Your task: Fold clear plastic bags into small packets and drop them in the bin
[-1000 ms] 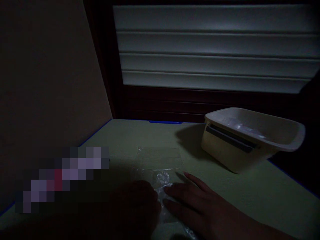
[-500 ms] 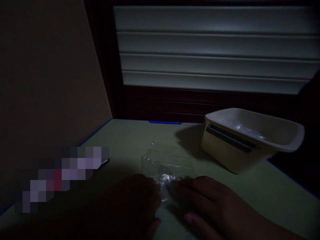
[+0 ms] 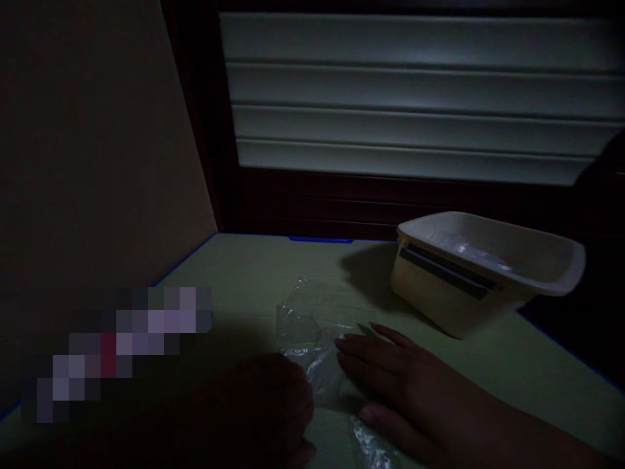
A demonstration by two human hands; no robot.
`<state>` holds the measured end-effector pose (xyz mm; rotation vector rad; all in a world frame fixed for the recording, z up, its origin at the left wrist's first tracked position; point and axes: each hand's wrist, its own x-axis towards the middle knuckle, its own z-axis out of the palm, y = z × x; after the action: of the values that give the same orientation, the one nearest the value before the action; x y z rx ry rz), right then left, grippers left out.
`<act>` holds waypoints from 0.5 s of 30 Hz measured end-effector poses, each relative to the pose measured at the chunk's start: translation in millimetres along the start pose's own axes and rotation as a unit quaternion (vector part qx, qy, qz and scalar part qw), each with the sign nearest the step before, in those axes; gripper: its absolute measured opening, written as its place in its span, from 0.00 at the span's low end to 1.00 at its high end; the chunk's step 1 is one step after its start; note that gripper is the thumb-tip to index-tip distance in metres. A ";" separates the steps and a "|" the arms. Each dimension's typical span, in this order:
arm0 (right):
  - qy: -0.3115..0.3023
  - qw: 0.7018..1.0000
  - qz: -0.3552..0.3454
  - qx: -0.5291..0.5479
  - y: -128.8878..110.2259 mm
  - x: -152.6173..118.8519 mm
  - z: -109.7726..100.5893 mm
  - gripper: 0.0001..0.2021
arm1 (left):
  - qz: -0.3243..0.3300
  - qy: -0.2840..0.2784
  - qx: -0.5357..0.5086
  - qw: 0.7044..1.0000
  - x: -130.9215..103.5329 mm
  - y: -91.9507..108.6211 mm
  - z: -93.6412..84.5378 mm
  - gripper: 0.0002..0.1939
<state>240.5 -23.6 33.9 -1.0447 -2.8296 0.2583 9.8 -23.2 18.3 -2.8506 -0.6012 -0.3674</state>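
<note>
A thin clear plastic bag point(image 3: 303, 326) lies on the green tabletop, wrinkled and shiny along its folds. My left hand point(image 3: 280, 400) is in deep shadow, its fingers curled closed at the bag's near left edge; the fingertips are hard to make out. Across the bag's right side my right hand point(image 3: 400, 378) lies palm down, fingers stretched out and slightly spread on the plastic. Another crumpled clear plastic piece point(image 3: 371, 446) shows below my right thumb at the bottom edge; whether it joins the bag I cannot tell.
A cream plastic bin point(image 3: 439, 293) with clear plastic inside stands at the right of the green table point(image 3: 249, 273). On the left lies a blurred-out flat object point(image 3: 131, 345). A wall point(image 3: 97, 143) and a slatted panel point(image 3: 390, 98) border the table.
My right hand has flattened out and its fingers have spread over the bag. My left hand has curled more tightly and shifted slightly down. More of the bag's middle shows now.
</note>
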 end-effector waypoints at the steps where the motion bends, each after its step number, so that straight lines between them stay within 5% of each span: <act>1: 0.008 1.000 0.009 -0.002 0.7 0.0 -0.4 0.19 | -0.005 -0.008 0.003 1.000 0.3 -0.3 -0.5 0.06; 8: 0.051 0.997 0.057 -0.011 3.4 3.0 4.1 0.12 | -0.008 0.015 0.002 1.000 1.1 -2.9 1.0 0.06; 15: 0.086 0.995 0.055 -0.003 0.7 2.3 14.5 0.12 | -0.011 0.135 0.008 0.991 4.3 2.9 -5.5 0.24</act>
<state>236.9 -23.3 19.7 -1.1648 -2.6279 0.1607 13.7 -25.6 24.3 -2.7141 -0.5779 -0.7328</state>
